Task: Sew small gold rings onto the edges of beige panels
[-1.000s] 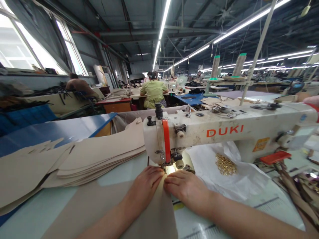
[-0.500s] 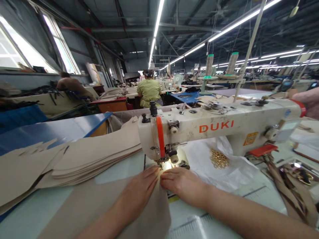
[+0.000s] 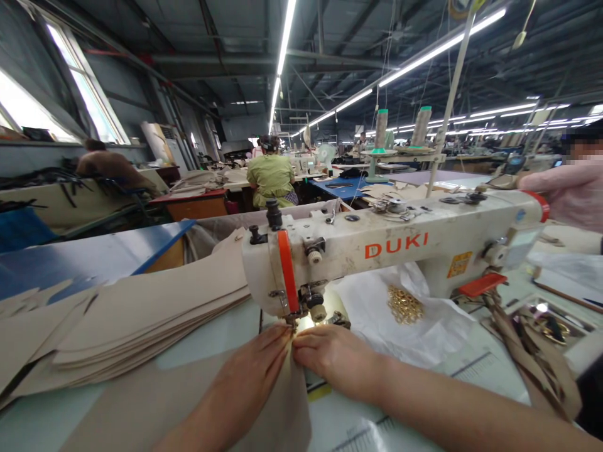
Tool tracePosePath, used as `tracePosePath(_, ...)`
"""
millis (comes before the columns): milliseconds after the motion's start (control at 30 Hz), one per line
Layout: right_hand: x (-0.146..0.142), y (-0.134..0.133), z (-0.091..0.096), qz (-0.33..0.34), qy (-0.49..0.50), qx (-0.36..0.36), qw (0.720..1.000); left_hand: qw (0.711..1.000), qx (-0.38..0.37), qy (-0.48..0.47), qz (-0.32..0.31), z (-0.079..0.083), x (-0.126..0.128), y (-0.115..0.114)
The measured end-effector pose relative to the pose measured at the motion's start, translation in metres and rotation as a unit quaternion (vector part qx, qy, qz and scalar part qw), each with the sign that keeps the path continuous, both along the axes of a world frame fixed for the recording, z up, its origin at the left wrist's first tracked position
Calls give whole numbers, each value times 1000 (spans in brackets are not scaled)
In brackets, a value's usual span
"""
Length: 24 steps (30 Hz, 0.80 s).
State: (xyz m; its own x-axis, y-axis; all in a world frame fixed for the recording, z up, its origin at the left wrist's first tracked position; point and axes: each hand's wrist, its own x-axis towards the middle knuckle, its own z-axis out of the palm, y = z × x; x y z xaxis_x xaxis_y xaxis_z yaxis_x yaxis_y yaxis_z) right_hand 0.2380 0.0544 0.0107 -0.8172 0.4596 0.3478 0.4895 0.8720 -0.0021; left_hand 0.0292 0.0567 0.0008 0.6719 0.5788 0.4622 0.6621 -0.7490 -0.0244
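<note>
Fingers (image 3: 276, 342), held together, press tan fabric (image 3: 277, 408) at the sewing machine (image 3: 320, 251) (orange DUKI lettering (image 3: 396, 245)).

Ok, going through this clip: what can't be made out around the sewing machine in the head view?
Head view:
Needle: hidden by the machine's foot and lamp glare.
Seam on the beige fabric: covered by the left hand and right hand.
Gold pieces: too small to identify.
Person at right: cut off by the edge.
Tray contents: too small and blurred.
</note>
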Motion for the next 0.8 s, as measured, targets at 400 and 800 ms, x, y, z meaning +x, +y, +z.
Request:
tracePosePath(400,-2,1,2,-2,-11,5,1000,998,-18,43,46,-2,0,0)
tracePosePath(800,0,0,1,2,10,-14,1000,995,-76,5,65,1,7,0)
